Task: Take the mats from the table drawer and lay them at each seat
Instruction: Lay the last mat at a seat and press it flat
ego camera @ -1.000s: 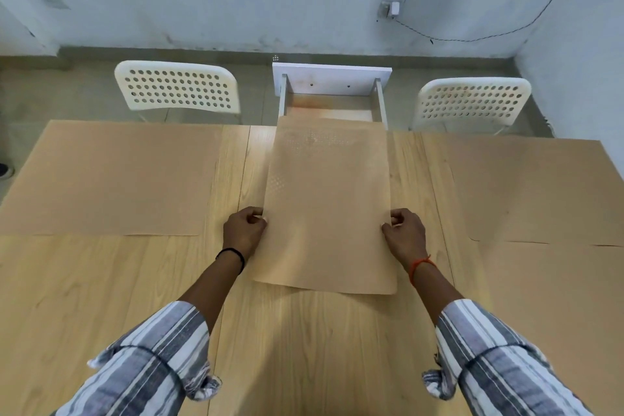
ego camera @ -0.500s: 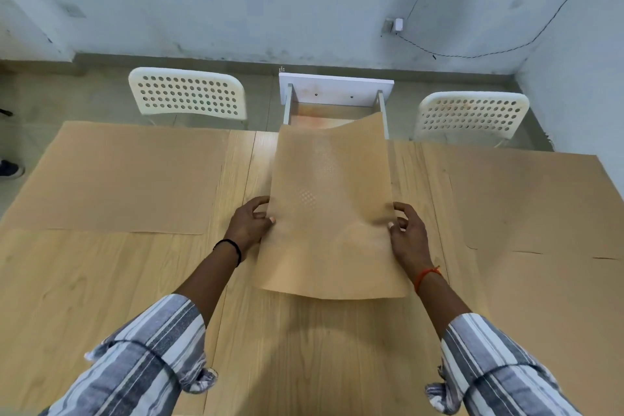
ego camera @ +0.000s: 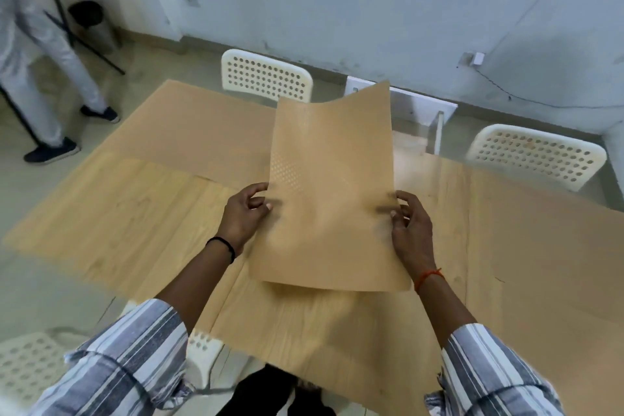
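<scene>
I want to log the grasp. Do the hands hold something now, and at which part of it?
Yes. The thin tan rectangular mat is held by its two long side edges: left hand pinches the left edge, right hand the right.

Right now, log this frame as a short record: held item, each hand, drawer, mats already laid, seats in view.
held item: tan mat, lifted off the table
left hand: grips mat's left edge
right hand: grips mat's right edge
drawer: open at far side
laid mats: far-left mat; right-side mat
seats: far-left chair, far-right chair
</scene>
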